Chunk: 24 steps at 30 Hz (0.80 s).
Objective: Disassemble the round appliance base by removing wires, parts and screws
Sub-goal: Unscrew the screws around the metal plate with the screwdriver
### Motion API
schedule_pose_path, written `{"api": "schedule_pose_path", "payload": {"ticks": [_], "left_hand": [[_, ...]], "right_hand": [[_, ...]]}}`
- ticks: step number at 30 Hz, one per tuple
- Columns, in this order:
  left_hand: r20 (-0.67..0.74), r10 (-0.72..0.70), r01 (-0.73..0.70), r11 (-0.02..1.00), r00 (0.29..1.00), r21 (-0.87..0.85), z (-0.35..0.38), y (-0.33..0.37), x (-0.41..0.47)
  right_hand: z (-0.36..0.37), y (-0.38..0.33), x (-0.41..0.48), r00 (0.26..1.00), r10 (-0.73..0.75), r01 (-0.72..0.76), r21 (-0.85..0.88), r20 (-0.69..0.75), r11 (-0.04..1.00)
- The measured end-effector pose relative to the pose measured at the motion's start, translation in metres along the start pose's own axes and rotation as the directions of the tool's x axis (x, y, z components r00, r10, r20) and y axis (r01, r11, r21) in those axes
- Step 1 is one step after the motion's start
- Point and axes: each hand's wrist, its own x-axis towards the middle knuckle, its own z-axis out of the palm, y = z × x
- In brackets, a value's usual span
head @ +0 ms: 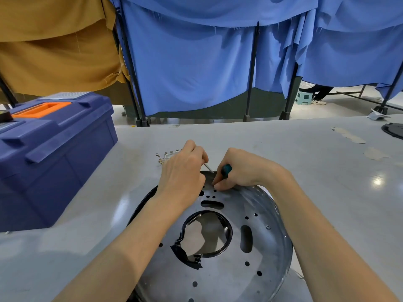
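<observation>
Lowest in the frame, the round metal base lies flat on the bench, a black ring set in its centre hole. Both hands meet at its far rim. The right hand grips the teal handle of a screwdriver, fingertips down on the base. The left hand curls round the shaft. Loose screws lie just beyond it. A blue toolbox sits at the left.
</observation>
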Motion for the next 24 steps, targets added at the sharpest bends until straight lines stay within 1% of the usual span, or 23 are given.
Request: {"api": "schedule_pose_path", "payload": {"ticks": [2, 7, 10, 13, 15, 17, 20, 22, 24], "left_hand": [[-0.027, -0.017, 0.015, 0.997, 0.999, -0.071, 0.002, 0.000, 0.000], [-0.045, -0.023, 0.017, 0.992, 0.999, -0.129, 0.004, 0.003, -0.001], [-0.077, -0.014, -0.002, 0.978, 0.997, -0.207, 0.003, 0.005, -0.001], [-0.113, 0.008, -0.038, 0.964, 0.994, -0.264, 0.004, 0.005, -0.001], [-0.138, 0.039, -0.073, 0.965, 0.990, -0.250, 0.004, 0.004, -0.002], [-0.105, 0.059, -0.073, 0.989, 0.993, -0.129, 0.004, 0.000, -0.001], [0.096, 0.012, -0.027, 0.987, 0.995, 0.157, 0.009, -0.007, -0.002], [0.221, -0.051, 0.005, 0.979, 0.974, 0.202, 0.014, -0.011, -0.003], [0.274, -0.089, 0.033, 0.978, 0.958, 0.204, 0.016, -0.015, -0.003]], "right_hand": [[-0.006, 0.003, -0.004, 0.997, -0.050, 0.053, 0.049, -0.052, 0.997], [-0.020, 0.003, -0.013, 0.971, -0.138, 0.177, 0.203, -0.194, 0.963], [-0.022, -0.001, -0.014, 0.949, -0.171, 0.231, 0.215, -0.265, 0.949], [-0.020, -0.003, -0.015, 0.948, -0.157, 0.221, 0.221, -0.275, 0.950], [-0.021, -0.002, -0.015, 0.956, -0.131, 0.187, 0.201, -0.262, 0.962], [-0.024, 0.005, -0.012, 0.951, -0.072, 0.118, 0.139, -0.300, 0.983], [-0.026, 0.026, -0.004, 0.927, 0.105, -0.077, 0.091, -0.360, 0.993], [-0.024, 0.042, -0.002, 0.915, 0.227, -0.207, 0.096, -0.334, 0.974], [-0.021, 0.055, 0.000, 0.907, 0.304, -0.287, 0.103, -0.291, 0.952]]}}
